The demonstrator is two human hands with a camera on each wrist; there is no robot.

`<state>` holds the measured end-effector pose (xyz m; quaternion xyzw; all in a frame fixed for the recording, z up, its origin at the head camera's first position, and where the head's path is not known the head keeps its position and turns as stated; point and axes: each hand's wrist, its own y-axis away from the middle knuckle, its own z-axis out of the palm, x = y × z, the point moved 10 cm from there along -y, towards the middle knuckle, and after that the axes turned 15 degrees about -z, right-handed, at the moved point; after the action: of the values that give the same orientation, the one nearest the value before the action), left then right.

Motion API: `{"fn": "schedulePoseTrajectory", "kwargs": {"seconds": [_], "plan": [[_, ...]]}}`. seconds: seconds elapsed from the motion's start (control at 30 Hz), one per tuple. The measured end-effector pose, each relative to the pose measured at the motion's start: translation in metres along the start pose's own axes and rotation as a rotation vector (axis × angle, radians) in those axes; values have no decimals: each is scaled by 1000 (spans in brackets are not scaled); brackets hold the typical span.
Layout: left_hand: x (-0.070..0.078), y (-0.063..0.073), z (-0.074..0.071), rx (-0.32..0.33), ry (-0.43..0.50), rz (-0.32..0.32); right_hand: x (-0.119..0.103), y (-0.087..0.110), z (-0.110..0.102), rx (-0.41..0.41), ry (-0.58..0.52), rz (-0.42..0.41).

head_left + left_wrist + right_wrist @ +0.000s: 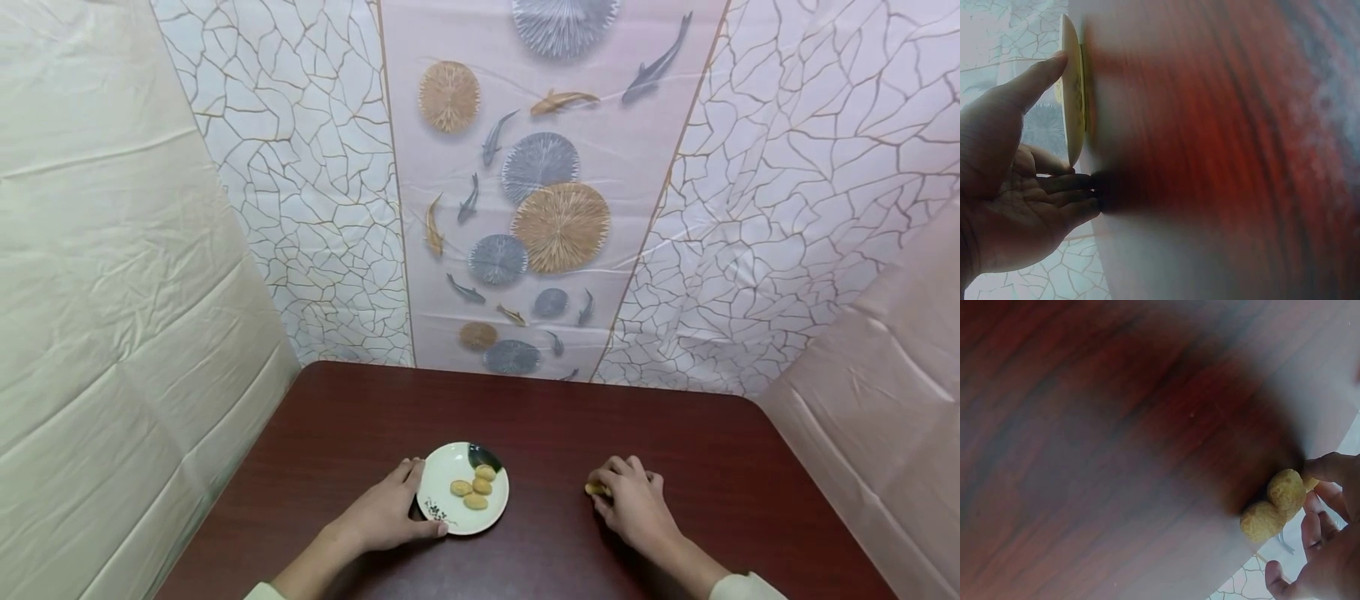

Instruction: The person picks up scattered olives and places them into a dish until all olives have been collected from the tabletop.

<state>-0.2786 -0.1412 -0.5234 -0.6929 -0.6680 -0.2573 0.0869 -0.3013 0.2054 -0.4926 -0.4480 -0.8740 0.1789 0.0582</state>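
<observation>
In the head view a round white plate [457, 458] with a dark patch and a printed sprig stands on the table. Several small yellow-brown oval pieces [476, 502] lie on it; their kind is unclear. My left hand [386, 508] holds the plate's left side, thumb on the near rim, fingers at the far side; the plate [1072, 94] shows edge-on in the left wrist view. To the right, my right hand [633, 504] pinches similar pieces [597, 490] at the table top. Two rounded, wrinkled pieces [1286, 489] show in the right wrist view, with another partly behind the fingers.
The dark red-brown wooden table [555, 425] has rounded far corners. Behind it hangs a patterned cloth [495, 317] with fish and round leaf prints. Plain cream cloth [135, 350] borders the left side, and pale cloth [862, 400] the right.
</observation>
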Motion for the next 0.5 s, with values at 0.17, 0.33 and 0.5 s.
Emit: {"fn": "schedulePoseTrajectory", "kwargs": {"seconds": [0.17,0.33,0.5], "plan": [[0,0,-1,4,-8,0,-1,-1,-3,28,10,-8],[0,0,-2,8,-12,4,-6,-4,-11,84,1,-35],[-1,0,-1,8,-12,4,-16,-8,-21,136,-4,-70]]}}
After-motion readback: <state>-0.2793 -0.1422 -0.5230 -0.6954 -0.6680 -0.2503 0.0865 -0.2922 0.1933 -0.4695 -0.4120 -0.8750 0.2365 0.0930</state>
